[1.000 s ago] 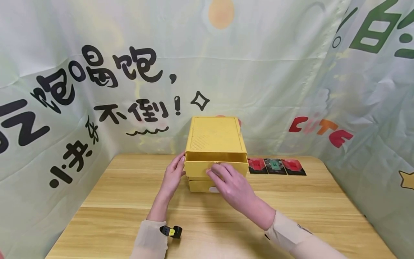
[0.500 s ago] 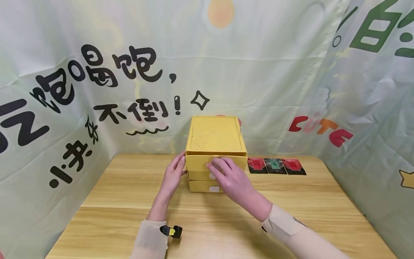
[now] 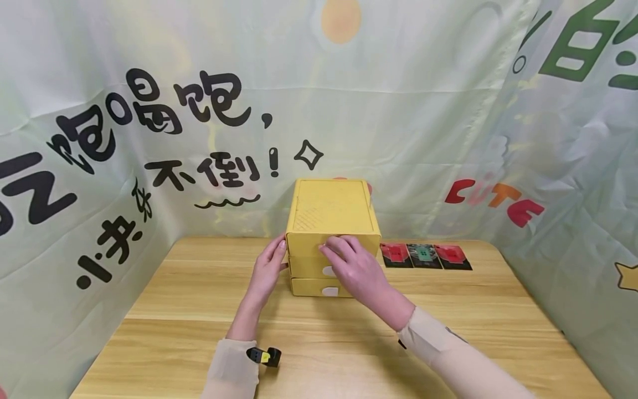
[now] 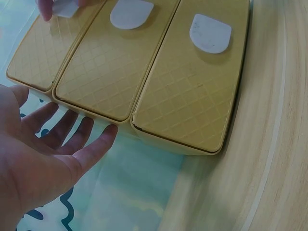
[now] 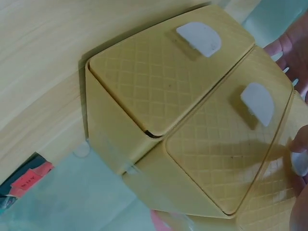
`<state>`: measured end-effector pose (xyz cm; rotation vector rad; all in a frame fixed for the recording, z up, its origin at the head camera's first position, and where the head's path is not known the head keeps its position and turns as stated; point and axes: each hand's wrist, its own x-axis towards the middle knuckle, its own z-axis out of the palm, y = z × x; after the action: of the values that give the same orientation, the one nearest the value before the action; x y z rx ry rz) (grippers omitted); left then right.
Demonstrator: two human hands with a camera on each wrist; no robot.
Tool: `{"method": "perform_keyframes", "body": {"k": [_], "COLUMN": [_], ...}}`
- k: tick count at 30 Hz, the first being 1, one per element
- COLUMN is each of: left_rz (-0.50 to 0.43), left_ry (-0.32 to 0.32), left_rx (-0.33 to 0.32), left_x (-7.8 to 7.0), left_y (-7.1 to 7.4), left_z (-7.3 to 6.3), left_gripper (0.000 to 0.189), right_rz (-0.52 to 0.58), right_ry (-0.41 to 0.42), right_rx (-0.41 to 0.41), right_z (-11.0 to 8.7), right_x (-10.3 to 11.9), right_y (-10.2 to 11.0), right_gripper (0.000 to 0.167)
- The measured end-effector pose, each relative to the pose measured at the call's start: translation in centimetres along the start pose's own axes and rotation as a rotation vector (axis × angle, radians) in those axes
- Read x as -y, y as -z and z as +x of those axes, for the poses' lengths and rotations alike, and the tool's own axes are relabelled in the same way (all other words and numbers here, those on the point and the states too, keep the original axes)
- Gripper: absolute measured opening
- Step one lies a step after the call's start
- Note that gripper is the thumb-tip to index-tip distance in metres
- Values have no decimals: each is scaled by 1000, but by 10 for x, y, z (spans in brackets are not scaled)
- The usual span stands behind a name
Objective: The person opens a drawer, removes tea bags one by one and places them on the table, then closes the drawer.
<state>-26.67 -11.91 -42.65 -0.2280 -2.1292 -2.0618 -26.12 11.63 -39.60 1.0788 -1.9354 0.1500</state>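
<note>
- Right hand: at the near face of the top drawer, thumb and fingers pinching its white handle; the right wrist view catches only part of the grip, at its edge.
- Left hand: fingers spread, fingertips touching the left side of the yellow three-drawer unit; thumb extended, apart from the other fingers.
- Drawer unit: upright on the far part of the wood-grain table, around the middle, between the two hands; top drawer front flush with the frame.
- Middle drawer and bottom drawer: both closed, fronts patterned with a diamond grid, each with a white rounded tab, the middle tab and the bottom tab.
- Three dark cards: in a row right of the unit, far side of the table; left card and right card with red centres, middle card with a green one.
- Pale sleeves on both forearms; small black device with a yellow patch at the left cuff.
- Pale printed curtain on the far, left and right sides: black Chinese characters to the left, colourful "CUTE" to the right.
</note>
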Motion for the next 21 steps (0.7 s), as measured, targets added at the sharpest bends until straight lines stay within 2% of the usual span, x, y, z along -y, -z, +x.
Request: {"method": "perform_keyframes", "body": {"k": [7,21], "left_rz": [-1,-15], "left_ry": [-2,7], "left_rx": [2,5], "left_x": [2,1], "left_y": [0,1], "left_z": [1,1], "left_gripper": [49,49], "right_rz": [15,10], "right_ry": [-12,-9], "right_rx": [-12,-10], "right_z": [-2,-11], "right_x": [0,7], "right_y": [-1,10], "right_gripper": [39,51]}}
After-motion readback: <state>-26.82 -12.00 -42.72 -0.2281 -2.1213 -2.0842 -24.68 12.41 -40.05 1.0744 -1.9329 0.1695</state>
